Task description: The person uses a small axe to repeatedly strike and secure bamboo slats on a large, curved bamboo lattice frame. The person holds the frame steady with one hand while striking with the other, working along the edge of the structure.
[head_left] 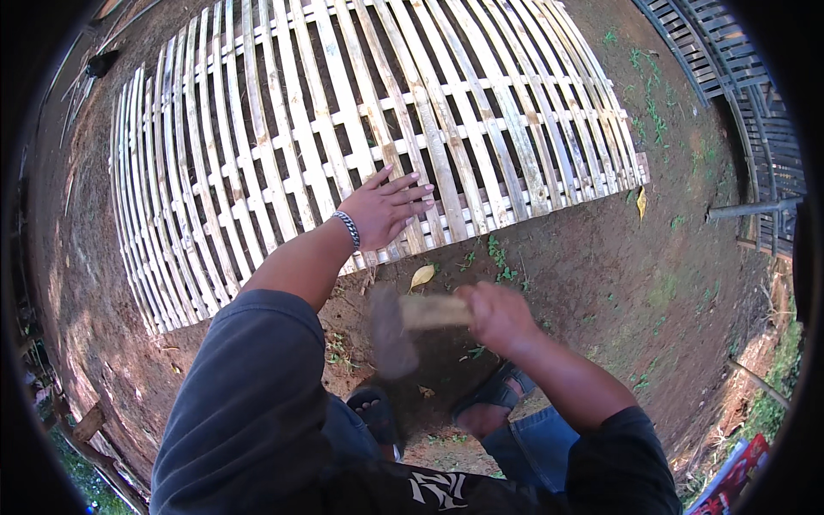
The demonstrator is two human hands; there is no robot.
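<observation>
A large panel of pale bamboo slats (335,60), crossed by several battens, lies over the ground in front of me. My left hand (386,210), with a chain bracelet at the wrist, rests spread on the slats by the panel's near edge. My right hand (496,316) grips the wooden handle of a hammer (395,330). Its dark, heavy head is blurred by motion and hangs above the ground, apart from the panel, between my left hand and my feet.
Bare brown soil (652,283) with small green weeds surrounds the panel. A yellow leaf (422,275) lies close to its near edge. Dark slatted fencing (764,129) stands at the right. My sandalled feet (498,395) are below the hammer. A red item (740,468) shows at the lower right.
</observation>
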